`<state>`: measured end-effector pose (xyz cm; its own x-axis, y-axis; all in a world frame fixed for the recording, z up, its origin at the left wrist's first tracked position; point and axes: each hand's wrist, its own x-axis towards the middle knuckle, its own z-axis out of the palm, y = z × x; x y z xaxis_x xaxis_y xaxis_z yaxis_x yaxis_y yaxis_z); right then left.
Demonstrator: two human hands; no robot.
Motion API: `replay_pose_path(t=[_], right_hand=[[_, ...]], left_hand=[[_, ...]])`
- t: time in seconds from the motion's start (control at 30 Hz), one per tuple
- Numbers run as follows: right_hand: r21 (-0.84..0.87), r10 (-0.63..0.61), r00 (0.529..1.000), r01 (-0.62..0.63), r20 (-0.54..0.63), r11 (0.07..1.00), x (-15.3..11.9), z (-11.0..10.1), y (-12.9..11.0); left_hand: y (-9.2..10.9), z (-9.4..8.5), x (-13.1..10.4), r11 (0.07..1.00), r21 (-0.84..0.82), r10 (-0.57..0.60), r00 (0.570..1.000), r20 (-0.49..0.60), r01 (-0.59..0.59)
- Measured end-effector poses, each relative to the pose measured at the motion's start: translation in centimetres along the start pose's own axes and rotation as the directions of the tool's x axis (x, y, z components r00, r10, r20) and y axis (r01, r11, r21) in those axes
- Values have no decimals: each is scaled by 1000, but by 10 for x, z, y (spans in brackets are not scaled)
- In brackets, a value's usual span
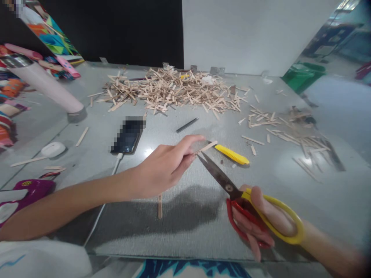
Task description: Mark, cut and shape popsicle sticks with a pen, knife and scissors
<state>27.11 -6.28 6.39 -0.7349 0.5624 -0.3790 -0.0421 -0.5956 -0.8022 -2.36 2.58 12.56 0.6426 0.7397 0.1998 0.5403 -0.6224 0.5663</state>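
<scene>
Between the thumb and fingers of my left hand [166,166] is a thin wooden stick [209,146], its free end pointing right. My right hand [269,218] is closed in the handles of scissors [224,182] with one yellow and one red loop. The slightly parted blade tips are at the stick, near my left fingertips. A yellow cutter knife [232,154] lies just beyond the blades. Another stick [160,207] lies on the table, partly hidden beneath my left hand.
A large heap of wooden pieces [174,90] lies at the back, with more pieces [307,131] at the right. A phone [129,135] with a white cable, a pen [187,125], a pink bottle [48,85] and a white mouse-like object [53,149] are also on the table [130,235].
</scene>
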Motion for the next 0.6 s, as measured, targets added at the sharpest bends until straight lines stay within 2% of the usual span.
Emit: replay_pose_path(t=[0.13,0.27,0.43,0.6], right_hand=[[3,19,998,-19,58,1000,2,-5,2],[-18,60,998,-59,20,998,1,-10,11],[13,71,997,-71,25,997,0,-11,16],[134,139,984,-153,110,979,-2,-5,10]], left_hand=[[-1,-2,1,990,133,46,999,2,-46],[-3,-1,3,979,183,98,995,-24,-92],[-5,-3,6,990,87,114,993,-13,-113],[-9,-3,6,986,-88,142,989,-29,-144]])
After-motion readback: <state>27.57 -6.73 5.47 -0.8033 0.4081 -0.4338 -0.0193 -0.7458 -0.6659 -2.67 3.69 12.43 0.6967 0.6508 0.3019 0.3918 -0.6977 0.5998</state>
